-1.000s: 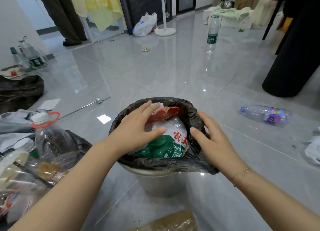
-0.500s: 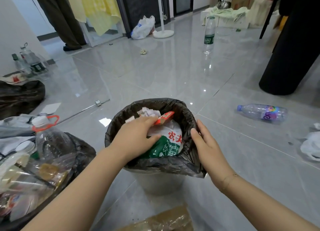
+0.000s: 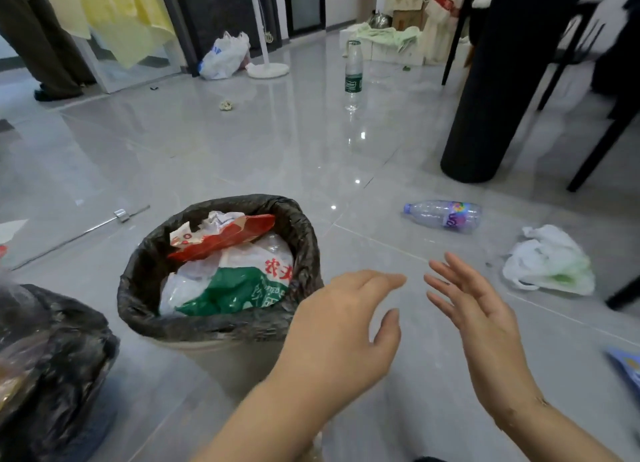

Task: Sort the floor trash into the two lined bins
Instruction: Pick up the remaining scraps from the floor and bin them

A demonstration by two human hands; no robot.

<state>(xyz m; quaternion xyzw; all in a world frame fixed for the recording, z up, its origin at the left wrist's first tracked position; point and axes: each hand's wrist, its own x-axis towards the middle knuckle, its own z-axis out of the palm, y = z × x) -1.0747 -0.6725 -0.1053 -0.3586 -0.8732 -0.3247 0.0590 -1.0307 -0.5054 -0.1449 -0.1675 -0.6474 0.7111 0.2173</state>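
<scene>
Nearest the camera, the left hand [image 3: 341,326] is hovering palm down just right of the bin, its fingers lying together and loosely extended with the thumb held apart, gripping nothing. Beside it the right hand [image 3: 479,318] is hanging open above the tiles, its fingers straight and slightly spread, also holding nothing; the two hands are sitting close together without touching. At the lower left edge a second bin's black liner [image 3: 52,364] is bulging with clear plastic, partly cut off and blurred. Just left of the left hand, the grey bin [image 3: 228,361] with its black liner [image 3: 221,326] folded over the rim is standing upright, filled nearly to the top: a green and white plastic bag [image 3: 235,288] is lying in front, a red wrapper [image 3: 225,236] is resting tilted across it, and crumpled white paper [image 3: 218,217] is sitting behind. On the floor to the right, a crumpled white bag [image 3: 549,262] is lying near a clear bottle with a purple label [image 3: 445,216], which is lying on its side. A thin metal rod [image 3: 83,231] is stretching across the tiles to the left. Farther off, a clear bottle with a green label [image 3: 353,75] is standing upright, a small crumpled scrap [image 3: 227,105] is lying on the tiles, and a white bag [image 3: 225,56] is leaning beside a white fan base [image 3: 268,69].
</scene>
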